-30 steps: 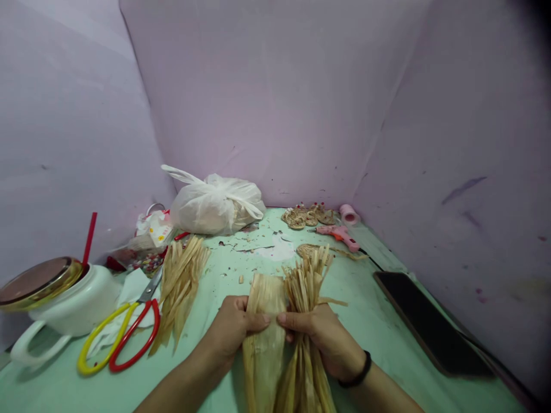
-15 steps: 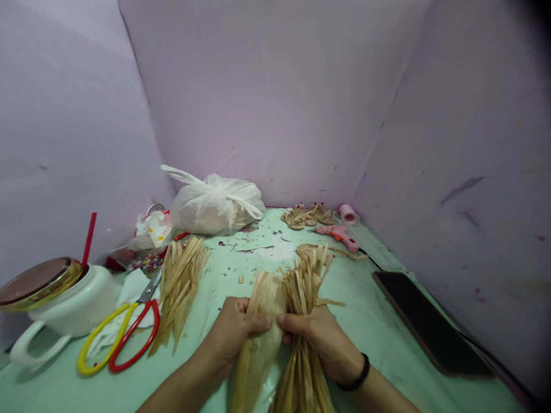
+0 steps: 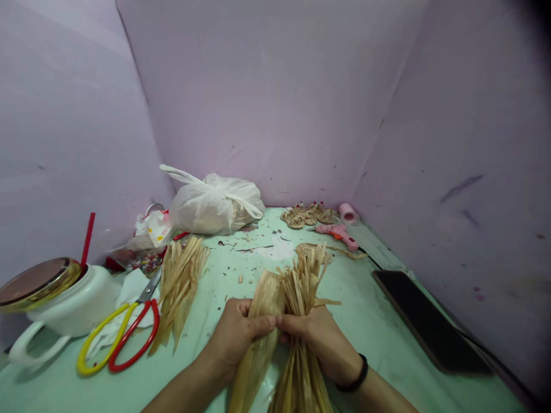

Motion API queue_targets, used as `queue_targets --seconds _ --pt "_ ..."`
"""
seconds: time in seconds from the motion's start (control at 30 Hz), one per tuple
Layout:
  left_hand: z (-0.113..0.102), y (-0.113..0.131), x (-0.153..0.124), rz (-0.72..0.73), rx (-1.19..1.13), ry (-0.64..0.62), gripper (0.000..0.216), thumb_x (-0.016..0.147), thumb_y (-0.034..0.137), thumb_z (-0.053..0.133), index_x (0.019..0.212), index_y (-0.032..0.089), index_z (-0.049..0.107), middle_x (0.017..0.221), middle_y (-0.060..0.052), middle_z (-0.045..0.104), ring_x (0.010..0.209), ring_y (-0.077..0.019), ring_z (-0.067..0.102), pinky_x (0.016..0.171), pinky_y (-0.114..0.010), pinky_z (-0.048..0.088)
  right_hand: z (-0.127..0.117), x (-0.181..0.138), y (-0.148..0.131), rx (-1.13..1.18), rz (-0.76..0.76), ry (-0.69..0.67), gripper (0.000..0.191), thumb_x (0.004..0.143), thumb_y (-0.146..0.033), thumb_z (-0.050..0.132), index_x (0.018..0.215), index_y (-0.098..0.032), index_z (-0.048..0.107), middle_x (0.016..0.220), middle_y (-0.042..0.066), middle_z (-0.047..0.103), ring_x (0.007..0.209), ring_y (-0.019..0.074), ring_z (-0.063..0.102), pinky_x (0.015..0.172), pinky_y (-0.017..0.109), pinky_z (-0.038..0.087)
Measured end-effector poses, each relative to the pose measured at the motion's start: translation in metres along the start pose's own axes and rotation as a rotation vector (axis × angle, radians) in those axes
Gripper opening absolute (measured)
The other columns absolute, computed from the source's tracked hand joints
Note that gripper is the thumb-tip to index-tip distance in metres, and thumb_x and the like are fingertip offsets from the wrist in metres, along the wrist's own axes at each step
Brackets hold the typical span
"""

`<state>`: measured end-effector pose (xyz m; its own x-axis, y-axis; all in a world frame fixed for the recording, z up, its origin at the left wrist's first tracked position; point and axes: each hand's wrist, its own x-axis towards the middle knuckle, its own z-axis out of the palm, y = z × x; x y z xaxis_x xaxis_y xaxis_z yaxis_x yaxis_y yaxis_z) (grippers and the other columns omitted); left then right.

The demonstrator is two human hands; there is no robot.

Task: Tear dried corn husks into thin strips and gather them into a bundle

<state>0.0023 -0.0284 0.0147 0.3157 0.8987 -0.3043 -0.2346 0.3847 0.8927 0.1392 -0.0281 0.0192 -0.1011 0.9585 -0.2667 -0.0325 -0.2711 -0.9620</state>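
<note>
My left hand (image 3: 241, 332) is closed on a broad, pale corn husk (image 3: 258, 350), its thumb pressed flat on the front. Gripped in my right hand (image 3: 316, 335) is a bundle of narrow husk strips (image 3: 301, 373), whose cut ends fan out above the fist and whose long ends hang below. Both thumb tips meet at the right edge of the broad husk. The fingers behind the husk and bundle are mostly hidden. Another pile of husk strips (image 3: 178, 287) lies to the left, beside scissors (image 3: 124, 332) with one yellow and one red handle.
At left stands a white mug (image 3: 77, 310) with a lid. A tied plastic bag (image 3: 215, 203) sits at the back. Braided pieces (image 3: 301, 217), a pink thread spool (image 3: 348, 213) and a pink glue gun (image 3: 338, 234) lie back right, a phone (image 3: 430, 321) nearer. Walls enclose three sides.
My left hand has shifted slightly right, its thumb now touching the right thumb. The broad husk has turned a little with it. Both grips stay the same.
</note>
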Motion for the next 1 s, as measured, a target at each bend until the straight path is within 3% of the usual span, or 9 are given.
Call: queue_targets --seconds 0.17,0.33,0.43,0.53,0.77,1.0 --pt "0.003 -0.001 -0.002 0.025 0.050 0.038 0.016 0.055 0.024 0.065 0.056 0.008 0.064 0.049 -0.004 0.059 0.044 -0.0124 0.049 0.046 -0.024 0.036 0.001 -0.002 -0.002 0.052 -0.014 0.016 0.005 0.050 -0.016 0.062 0.050 -0.015 0.057 0.047 -0.003 0.053 0.046 0.0104 0.044 0.044 0.023 0.035" --pt "0.006 -0.005 0.000 0.038 0.060 0.112 0.019 0.051 0.026 0.069 0.054 0.010 0.060 0.046 0.000 0.055 0.042 -0.0102 0.046 0.043 -0.022 0.032 0.005 -0.004 -0.005 0.082 -0.073 0.075 0.012 0.048 -0.009 0.057 0.056 -0.016 0.061 0.059 -0.002 0.061 0.056 0.0146 0.051 0.053 0.026 0.042" --pt "0.006 -0.006 0.000 0.007 -0.015 0.073 0.021 0.050 0.027 0.071 0.057 0.010 0.062 0.049 -0.002 0.058 0.044 -0.0118 0.049 0.045 -0.023 0.035 0.005 -0.004 -0.006 0.116 -0.074 0.077 0.016 0.047 -0.008 0.056 0.059 -0.017 0.063 0.061 -0.002 0.063 0.060 0.0167 0.054 0.056 0.027 0.044" --pt "0.001 -0.002 0.001 -0.027 -0.101 0.021 0.023 0.050 0.027 0.073 0.064 0.009 0.065 0.054 -0.005 0.063 0.049 -0.0154 0.055 0.051 -0.026 0.042 0.001 -0.003 -0.004 0.198 -0.028 0.006 0.018 0.050 -0.011 0.061 0.067 -0.016 0.064 0.063 0.000 0.065 0.063 0.0182 0.057 0.059 0.029 0.046" --pt "-0.007 0.010 0.005 -0.040 -0.106 0.021 0.024 0.054 0.025 0.072 0.070 0.007 0.068 0.056 -0.009 0.066 0.050 -0.0170 0.059 0.054 -0.028 0.045 -0.011 0.004 -0.001 0.411 0.143 -0.047 0.017 0.049 -0.016 0.070 0.062 -0.014 0.059 0.048 -0.002 0.059 0.045 0.0121 0.053 0.048 0.025 0.042" --pt "-0.018 0.011 0.010 -0.029 -0.103 0.025 0.029 0.053 0.029 0.075 0.070 0.006 0.067 0.059 -0.008 0.067 0.053 -0.0159 0.058 0.059 -0.028 0.045 -0.021 0.010 -0.007 0.732 0.259 -0.101 0.022 0.050 -0.006 0.065 0.065 -0.018 0.054 0.053 -0.004 0.060 0.052 0.0124 0.059 0.059 0.026 0.048"
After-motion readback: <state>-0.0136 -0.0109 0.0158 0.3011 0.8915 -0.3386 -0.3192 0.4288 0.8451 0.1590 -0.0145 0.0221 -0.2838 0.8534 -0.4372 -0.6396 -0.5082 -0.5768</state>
